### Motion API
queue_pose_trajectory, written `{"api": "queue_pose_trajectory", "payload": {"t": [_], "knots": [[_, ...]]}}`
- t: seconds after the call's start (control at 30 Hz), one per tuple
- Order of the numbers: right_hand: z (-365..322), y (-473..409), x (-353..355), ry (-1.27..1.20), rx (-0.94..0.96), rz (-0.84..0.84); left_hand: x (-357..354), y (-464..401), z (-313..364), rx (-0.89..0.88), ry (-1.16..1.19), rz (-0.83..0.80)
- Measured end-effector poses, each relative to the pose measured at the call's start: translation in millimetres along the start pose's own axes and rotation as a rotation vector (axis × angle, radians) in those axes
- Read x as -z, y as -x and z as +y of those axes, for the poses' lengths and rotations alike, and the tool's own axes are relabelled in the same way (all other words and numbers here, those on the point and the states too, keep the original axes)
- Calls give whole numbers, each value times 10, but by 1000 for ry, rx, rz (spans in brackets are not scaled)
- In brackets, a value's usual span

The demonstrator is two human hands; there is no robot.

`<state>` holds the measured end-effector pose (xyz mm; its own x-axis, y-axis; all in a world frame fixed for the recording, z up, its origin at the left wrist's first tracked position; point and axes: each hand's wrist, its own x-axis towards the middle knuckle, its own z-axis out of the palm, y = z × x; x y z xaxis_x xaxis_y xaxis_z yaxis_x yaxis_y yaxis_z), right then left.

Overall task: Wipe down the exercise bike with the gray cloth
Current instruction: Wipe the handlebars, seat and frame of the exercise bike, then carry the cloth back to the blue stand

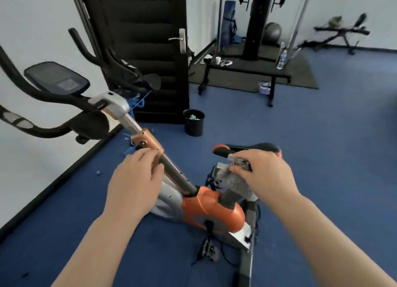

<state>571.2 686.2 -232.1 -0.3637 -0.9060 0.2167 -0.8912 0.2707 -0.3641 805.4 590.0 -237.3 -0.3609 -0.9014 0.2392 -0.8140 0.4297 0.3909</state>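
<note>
Left hand [135, 181]: fingers curled on exercise bike [211, 207] post. Right hand [264, 173]: gray cloth [238, 179] pinched, approx. at saddle. Risk: cloth dropped if pinch loosens.

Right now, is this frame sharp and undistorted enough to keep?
Head view: wide-angle bending curves the door and the floor edges; handlebars smear softly; daylight is even, without glare; right hand gripping the gray cloth reads clearly.
</note>
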Motion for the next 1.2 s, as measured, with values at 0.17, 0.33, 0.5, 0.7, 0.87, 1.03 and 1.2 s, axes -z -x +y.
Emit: {"api": "queue_pose_trajectory", "payload": {"t": [0.17, 0.33, 0.5, 0.7, 0.87, 1.03, 1.2], "knots": [[1009, 394, 462, 77, -119, 20, -500, 67, 1018, -108, 16, -50], [2122, 699, 866, 107, -116, -40, -1178, 319, 2184, -158, 39, -41], [3149, 873, 1262, 183, -112, -137, -1807, 601, 3284, -121, 103, -98], [3878, 712, 1522, 165, -75, -197, -2117, 579, 3962, -76, 98, -103], [4231, 188, 1502, 99, -16, -171, -2340, 149, 4221, -45, 67, -70], [4543, -537, 1402, 101, 54, -209, -2693, -522, 4467, -4, 77, -30], [4873, -1361, 1437, 129, 70, -242, -2975, -1265, 4701, 23, 80, -45]]}}
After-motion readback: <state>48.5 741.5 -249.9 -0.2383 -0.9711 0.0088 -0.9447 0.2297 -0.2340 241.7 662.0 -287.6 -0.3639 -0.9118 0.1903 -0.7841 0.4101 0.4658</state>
